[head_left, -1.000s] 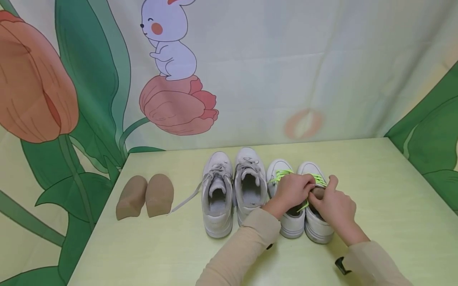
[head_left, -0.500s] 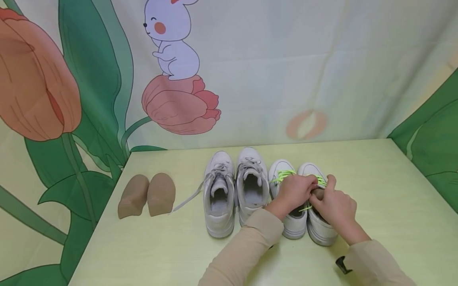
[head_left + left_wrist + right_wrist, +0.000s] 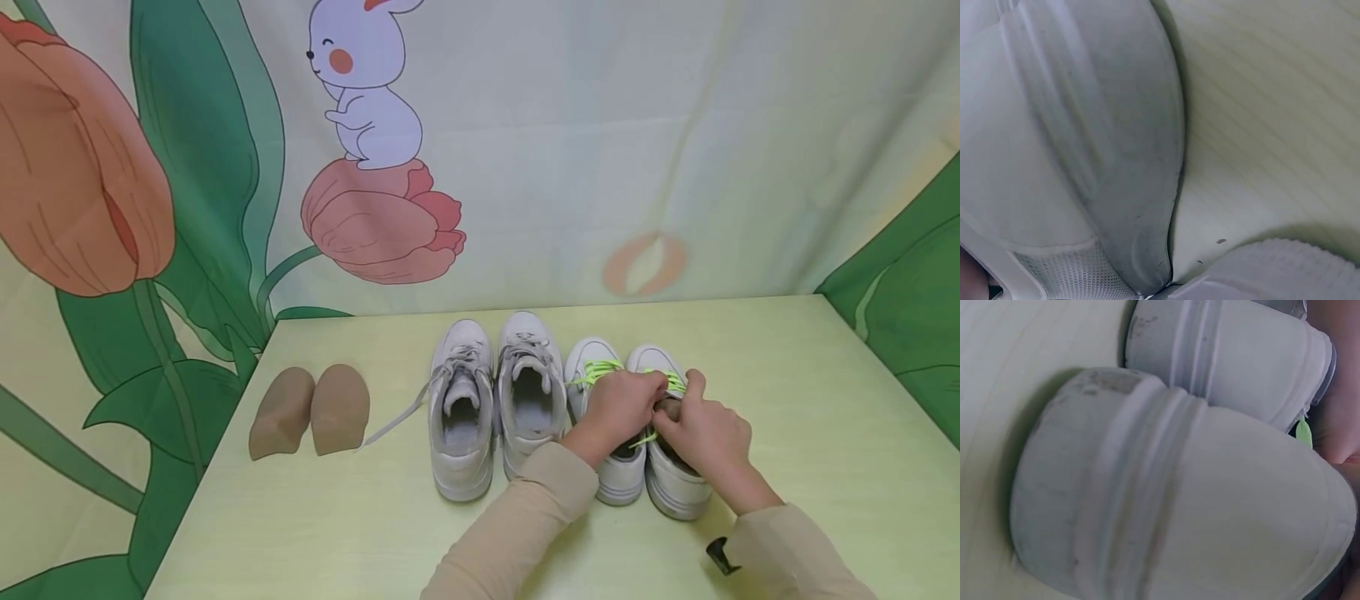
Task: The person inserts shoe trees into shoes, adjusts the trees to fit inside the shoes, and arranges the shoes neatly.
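Observation:
The rightmost white sneaker (image 3: 678,483) has neon-green laces and stands toe-away from me. At its opening my left hand (image 3: 622,408) pinches the tongue area, its fingertips partly hidden. My right hand (image 3: 708,429) is over the opening from the right, thumb against a brown shoe insert (image 3: 669,407) sunk in the shoe; its other fingers are largely hidden. A matching sneaker (image 3: 621,479) stands close on the left under my left hand. In the right wrist view, the heel of the near sneaker (image 3: 1229,500) fills the middle, with a green lace tip (image 3: 1304,432) behind.
Two larger white sneakers with grey laces, the left one (image 3: 459,475) and its mate (image 3: 528,342), stand to the left. One lace trails over the pale yellow table (image 3: 337,525). Two brown foam-like inserts (image 3: 341,412) lie at far left. A printed curtain (image 3: 540,167) hangs behind.
The brown insert shows slightly less and sits a little deeper in the right sneaker. Both hands keep nearly the same place; the whole view has shifted slightly.

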### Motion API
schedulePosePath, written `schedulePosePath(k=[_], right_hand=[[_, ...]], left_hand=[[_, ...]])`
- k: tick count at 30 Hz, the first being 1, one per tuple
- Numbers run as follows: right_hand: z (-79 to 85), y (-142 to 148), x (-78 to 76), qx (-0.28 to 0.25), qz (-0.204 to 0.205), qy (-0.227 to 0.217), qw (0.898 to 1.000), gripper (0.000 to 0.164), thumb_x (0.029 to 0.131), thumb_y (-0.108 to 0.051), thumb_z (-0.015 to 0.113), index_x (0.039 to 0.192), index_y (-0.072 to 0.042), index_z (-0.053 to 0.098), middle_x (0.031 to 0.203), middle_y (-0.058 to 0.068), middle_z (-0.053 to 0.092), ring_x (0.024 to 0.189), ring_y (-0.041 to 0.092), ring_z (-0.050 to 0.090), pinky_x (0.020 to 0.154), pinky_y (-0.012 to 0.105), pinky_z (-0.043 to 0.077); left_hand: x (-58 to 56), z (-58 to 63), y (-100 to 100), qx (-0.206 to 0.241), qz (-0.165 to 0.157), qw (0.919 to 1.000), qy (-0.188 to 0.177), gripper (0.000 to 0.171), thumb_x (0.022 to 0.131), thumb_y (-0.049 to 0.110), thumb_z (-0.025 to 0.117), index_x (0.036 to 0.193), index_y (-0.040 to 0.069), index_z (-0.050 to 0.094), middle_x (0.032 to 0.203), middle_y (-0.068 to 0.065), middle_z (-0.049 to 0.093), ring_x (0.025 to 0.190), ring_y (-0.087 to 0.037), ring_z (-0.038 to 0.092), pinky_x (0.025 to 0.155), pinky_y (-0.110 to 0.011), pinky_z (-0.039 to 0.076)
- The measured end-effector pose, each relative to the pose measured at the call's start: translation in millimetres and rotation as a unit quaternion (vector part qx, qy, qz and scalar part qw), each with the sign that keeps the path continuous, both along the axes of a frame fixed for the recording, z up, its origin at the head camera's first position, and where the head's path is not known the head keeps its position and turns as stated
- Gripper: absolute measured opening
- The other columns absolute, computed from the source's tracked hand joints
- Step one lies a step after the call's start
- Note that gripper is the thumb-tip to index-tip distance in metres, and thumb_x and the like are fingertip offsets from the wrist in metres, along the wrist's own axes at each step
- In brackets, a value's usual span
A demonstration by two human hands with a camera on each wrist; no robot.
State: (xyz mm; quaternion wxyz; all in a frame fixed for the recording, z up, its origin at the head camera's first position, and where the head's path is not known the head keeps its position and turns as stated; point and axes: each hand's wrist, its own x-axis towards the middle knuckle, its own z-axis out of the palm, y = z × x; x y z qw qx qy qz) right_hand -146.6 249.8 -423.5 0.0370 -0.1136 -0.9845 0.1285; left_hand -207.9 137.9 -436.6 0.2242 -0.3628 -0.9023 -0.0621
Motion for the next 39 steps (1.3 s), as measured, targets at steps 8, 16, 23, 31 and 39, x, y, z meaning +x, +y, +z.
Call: schedulePosePath(k=[8,16,23,31,39], right_hand=[[4.7,0.3,2.3,-0.006,0.007,-0.011,1.0,0.072,0.076,-0.041,0.048,0.127,0.002,0.021,0.065,0.017,0.056,0.053,0.029,0.051,0.043,0.037,0.032],[8.4,2.7,8.2,-0.008,0.009,-0.023,1.0,0.071,0.075,-0.038,0.047,0.129,0.001,0.022,0.069,0.018,0.057,0.052,0.026,0.049,0.043,0.035,0.032],[11.3,3.2,11.0,-0.007,0.008,-0.027,1.0,0.067,0.076,-0.041,0.048,0.125,0.0,0.027,0.068,0.018,0.057,0.052,0.026,0.049,0.042,0.035,0.032],[12.1,6.0,13.0,-0.021,0.005,-0.026,0.999,0.06,0.075,-0.042,0.05,0.116,-0.002,0.034,0.064,0.016,0.054,0.052,0.025,0.049,0.042,0.034,0.032],[11.6,4.3,13.8,0.0,0.049,-0.063,0.997,0.073,0.075,-0.049,0.056,0.123,-0.003,0.026,0.068,0.011,0.058,0.053,0.025,0.051,0.042,0.035,0.033]], left_hand=[[-0.1,-0.7,0.3,-0.016,0.008,0.9998,0.001,0.01,0.087,0.032,0.052,0.085,0.028,0.06,0.06,0.012,0.058,0.052,-0.009,0.053,0.042,-0.022,0.037],[-0.7,-1.5,0.3,-0.02,0.006,0.9998,0.005,0.009,0.087,0.03,0.052,0.085,0.027,0.06,0.061,0.011,0.059,0.052,-0.01,0.054,0.041,-0.022,0.038],[-0.9,-2.7,0.2,-0.01,-0.003,0.9999,0.005,0.011,0.087,0.031,0.051,0.085,0.027,0.06,0.062,0.011,0.06,0.054,-0.01,0.055,0.044,-0.023,0.04],[-0.4,-5.6,0.9,-0.004,-0.009,0.9999,0.004,0.012,0.088,0.031,0.05,0.086,0.027,0.061,0.065,0.011,0.061,0.057,-0.01,0.056,0.046,-0.023,0.042],[-0.1,-2.6,-1.7,-0.003,-0.015,0.9999,0.009,0.014,0.089,0.031,0.048,0.087,0.026,0.061,0.062,0.01,0.059,0.055,-0.009,0.054,0.044,-0.021,0.04]])
